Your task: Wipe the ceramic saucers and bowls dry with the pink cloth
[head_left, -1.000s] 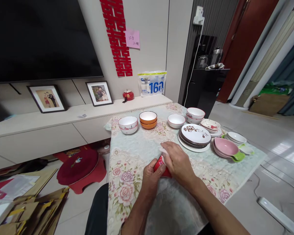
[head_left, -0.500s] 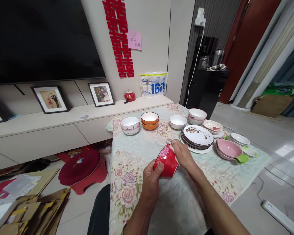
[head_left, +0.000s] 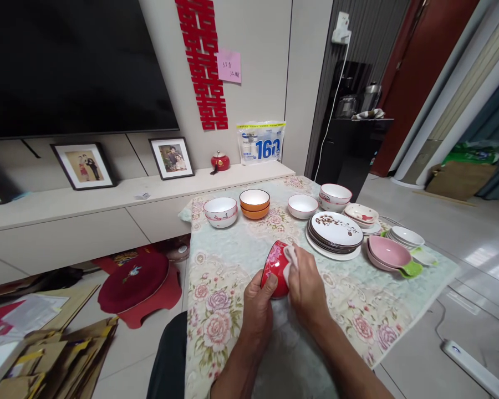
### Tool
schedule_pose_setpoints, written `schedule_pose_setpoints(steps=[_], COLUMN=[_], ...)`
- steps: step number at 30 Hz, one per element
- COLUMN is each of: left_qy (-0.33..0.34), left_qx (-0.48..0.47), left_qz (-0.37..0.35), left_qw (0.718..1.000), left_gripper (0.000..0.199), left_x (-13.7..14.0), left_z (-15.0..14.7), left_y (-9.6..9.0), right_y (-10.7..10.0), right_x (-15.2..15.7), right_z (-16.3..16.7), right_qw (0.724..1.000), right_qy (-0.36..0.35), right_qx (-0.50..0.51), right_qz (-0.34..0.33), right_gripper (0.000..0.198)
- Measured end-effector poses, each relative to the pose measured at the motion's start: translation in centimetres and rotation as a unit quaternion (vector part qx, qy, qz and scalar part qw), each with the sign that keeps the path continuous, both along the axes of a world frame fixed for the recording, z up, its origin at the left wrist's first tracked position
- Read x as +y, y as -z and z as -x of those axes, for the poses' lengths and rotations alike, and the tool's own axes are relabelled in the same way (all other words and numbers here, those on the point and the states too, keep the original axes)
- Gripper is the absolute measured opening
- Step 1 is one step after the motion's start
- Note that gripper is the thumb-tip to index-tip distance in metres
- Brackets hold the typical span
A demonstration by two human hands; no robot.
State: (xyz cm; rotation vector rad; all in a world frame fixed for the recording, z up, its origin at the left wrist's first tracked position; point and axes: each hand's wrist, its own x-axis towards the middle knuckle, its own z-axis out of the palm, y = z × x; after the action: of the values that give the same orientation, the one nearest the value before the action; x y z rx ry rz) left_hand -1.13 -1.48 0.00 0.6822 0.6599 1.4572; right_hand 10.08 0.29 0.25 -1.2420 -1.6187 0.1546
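A red bowl (head_left: 276, 272) with a pink flower pattern is tilted on its side above the table. My left hand (head_left: 258, 302) grips its left side, thumb on the outer wall. My right hand (head_left: 310, 282) is closed on a white cloth or tissue (head_left: 290, 259) and presses it against the bowl's right side. The bowl's inside is hidden from me. Beyond the hands stand a pair of orange bowls (head_left: 255, 209), white patterned bowls (head_left: 221, 217) and a single white bowl (head_left: 303, 206).
Right of my hands is a stack of plates (head_left: 336, 230) with brown floral decoration. Pink leaf-shaped bowls (head_left: 388, 253), small white dishes (head_left: 405, 237) and more white bowls (head_left: 335, 195) stand farther right. A flowered tablecloth (head_left: 218, 327) covers the table. A red stool (head_left: 137, 282) is at left.
My right hand has moved down from the bowl's upper rim to its right side, with the white cloth now showing more. The bowl has turned slightly in my left hand.
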Motion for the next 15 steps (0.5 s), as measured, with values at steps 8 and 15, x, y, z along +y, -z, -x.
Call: schedule_pose_setpoints(steps=[8,15], left_qy=[-0.012,-0.052], left_qx=[-0.109,-0.199], left_qz=[0.031,0.062], left_qw=[0.993,0.977], left_gripper=[0.03,0.033], left_x=[0.8,1.5], left_z=[0.4,0.4], left_y=[0.1,0.3], right_y=[0.2,0.6], right_x=[4.7,-0.1], right_z=[-1.3,0.8], right_qw=[0.989,0.997], right_qy=[0.048,0.032], right_qx=[0.136,0.033], right_qz=[0.041,-0.061], right_gripper=[0.039,0.026])
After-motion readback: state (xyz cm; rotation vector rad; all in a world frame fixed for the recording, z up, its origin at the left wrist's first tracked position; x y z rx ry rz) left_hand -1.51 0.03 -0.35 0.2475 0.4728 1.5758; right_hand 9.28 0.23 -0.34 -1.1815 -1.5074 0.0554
